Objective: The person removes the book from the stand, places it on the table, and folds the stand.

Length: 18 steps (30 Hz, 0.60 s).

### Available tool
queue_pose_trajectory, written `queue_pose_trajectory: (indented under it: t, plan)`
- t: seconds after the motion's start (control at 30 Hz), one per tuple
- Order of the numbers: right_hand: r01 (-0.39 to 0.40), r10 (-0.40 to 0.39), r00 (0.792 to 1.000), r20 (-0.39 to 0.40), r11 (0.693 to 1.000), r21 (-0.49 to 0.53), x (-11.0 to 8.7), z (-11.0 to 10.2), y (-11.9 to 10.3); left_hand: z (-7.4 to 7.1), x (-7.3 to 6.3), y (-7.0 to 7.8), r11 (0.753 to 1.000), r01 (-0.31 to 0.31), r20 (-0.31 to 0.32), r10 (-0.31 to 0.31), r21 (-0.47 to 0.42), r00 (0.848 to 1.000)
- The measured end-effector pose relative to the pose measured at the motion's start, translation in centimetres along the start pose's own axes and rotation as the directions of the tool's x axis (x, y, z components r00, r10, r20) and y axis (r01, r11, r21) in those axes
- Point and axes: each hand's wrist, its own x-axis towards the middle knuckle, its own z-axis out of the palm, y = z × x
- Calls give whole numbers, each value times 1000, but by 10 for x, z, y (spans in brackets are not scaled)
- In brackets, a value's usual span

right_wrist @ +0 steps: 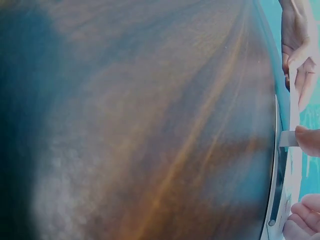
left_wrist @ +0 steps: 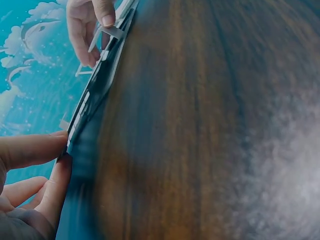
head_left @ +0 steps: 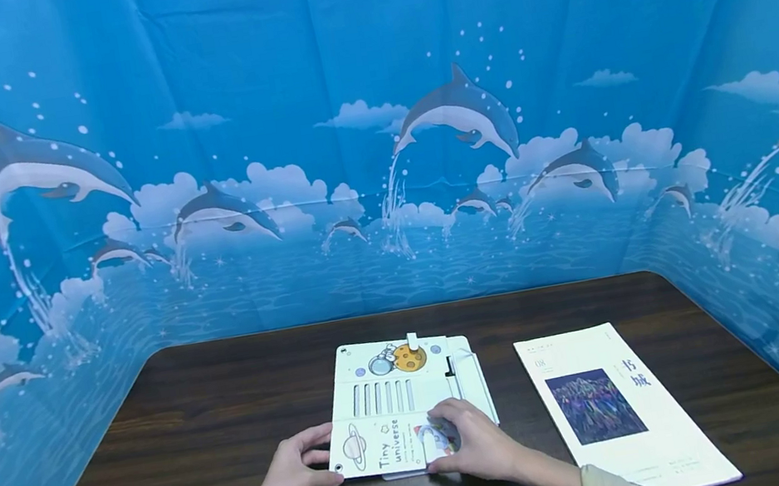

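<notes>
A white folding book stand (head_left: 428,391), printed with planets, an astronaut and the words "Tiny universe", lies flat on the table in the head view. My left hand (head_left: 291,469) pinches its near left corner between thumb and fingers, as the left wrist view shows at the thin panel edge (left_wrist: 82,107). At the near right part of the stand, my right hand (head_left: 478,441) holds a pale page clip (right_wrist: 288,139), with the thumb on it in the right wrist view. A second white clip (head_left: 413,341) stands at the far edge. The right fingers partly hide a rocket-like print.
A white book (head_left: 673,423) with a dark purple picture on its cover lies to the right of the stand. Both rest on a dark wooden table (head_left: 163,445). A blue dolphin-print curtain (head_left: 303,273) hangs round the table's back and sides.
</notes>
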Motion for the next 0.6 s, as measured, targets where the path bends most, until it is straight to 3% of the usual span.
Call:
queue_pose_trajectory:
  t: [0.43, 0.6]
  plan:
    - [-7, 7, 1000, 8, 1000, -9, 1, -2, -3, 2, 1, -3, 1000, -5, -6, 5, 28, 1000]
    - [10, -11, 1000, 21, 999, 40, 1, -9, -5, 3, 0, -3, 999, 11, -16, -11, 42, 1000]
